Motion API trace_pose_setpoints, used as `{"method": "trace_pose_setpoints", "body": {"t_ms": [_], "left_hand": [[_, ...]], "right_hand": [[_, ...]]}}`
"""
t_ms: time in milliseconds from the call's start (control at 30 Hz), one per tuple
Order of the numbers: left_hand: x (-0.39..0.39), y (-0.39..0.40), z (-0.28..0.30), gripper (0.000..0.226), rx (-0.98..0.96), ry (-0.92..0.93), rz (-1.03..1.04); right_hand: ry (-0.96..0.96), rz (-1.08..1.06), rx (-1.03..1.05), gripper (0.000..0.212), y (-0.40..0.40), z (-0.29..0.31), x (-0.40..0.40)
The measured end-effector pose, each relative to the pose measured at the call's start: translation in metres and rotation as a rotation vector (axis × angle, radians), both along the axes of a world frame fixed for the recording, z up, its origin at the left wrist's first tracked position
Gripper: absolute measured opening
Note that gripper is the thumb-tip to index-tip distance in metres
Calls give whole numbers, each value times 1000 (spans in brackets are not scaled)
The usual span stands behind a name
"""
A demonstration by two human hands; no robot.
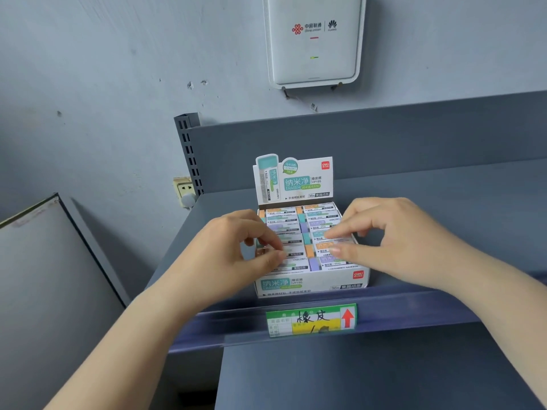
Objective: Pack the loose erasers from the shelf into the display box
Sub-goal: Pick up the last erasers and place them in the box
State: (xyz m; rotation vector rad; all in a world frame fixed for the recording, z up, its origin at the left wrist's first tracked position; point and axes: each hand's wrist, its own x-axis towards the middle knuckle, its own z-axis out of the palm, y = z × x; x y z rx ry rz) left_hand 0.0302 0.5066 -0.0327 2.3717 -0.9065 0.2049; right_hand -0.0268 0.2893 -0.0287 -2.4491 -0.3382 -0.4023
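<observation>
Two bare hands over one display box, seen from the head view. Grey-blue wall (88, 84) behind, carrying a white router (313, 39) with a red and a green indicator light, and lower left a socket (184, 189) with a plug in it. Grey metal shelf (444, 226) with raised back panel and slotted upright (189, 149) at its left end; front rail bearing a green-and-yellow price label (310, 320) with handwritten characters and a red arrow pointing up. Pale tilted panel (38, 261) at lower left, apart from the shelf.

Display box (310, 287) standing on the shelf just behind the front rail, white with teal lettering, its header card (294, 180) upright at the back. Inside: erasers (318, 216) in two columns of rows, white sleeves with orange, teal and purple ends showing, lying flat and close together.

Left hand (233, 255) over the left column, fingers curled, thumb and forefinger pinching at an eraser near the box's left wall; blurred, exact grip on it hard to tell. Right hand (393, 235) over the right column, fingers bent, thumb and fingertips (334, 235) closed on a sleeved eraser (328, 247) with an orange end, in the middle rows. Forearms entering from lower left and from the right edge.
</observation>
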Motion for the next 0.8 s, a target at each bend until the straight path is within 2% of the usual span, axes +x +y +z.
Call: {"method": "trace_pose_setpoints", "body": {"t_ms": [367, 500, 600, 800], "left_hand": [[1, -4, -2, 19, 7, -5, 26], [14, -13, 7, 24, 10, -117, 57], [30, -26, 11, 25, 59, -162, 106], [51, -33, 2, 25, 217, -146, 142]], "right_hand": [[55, 14, -46, 9, 2, -1, -1], [-60, -62, -34, 11, 1, 5, 17], [-117, -118, -147, 22, 2, 5, 42], [-2, -193, -341, 28, 4, 1, 64]]}}
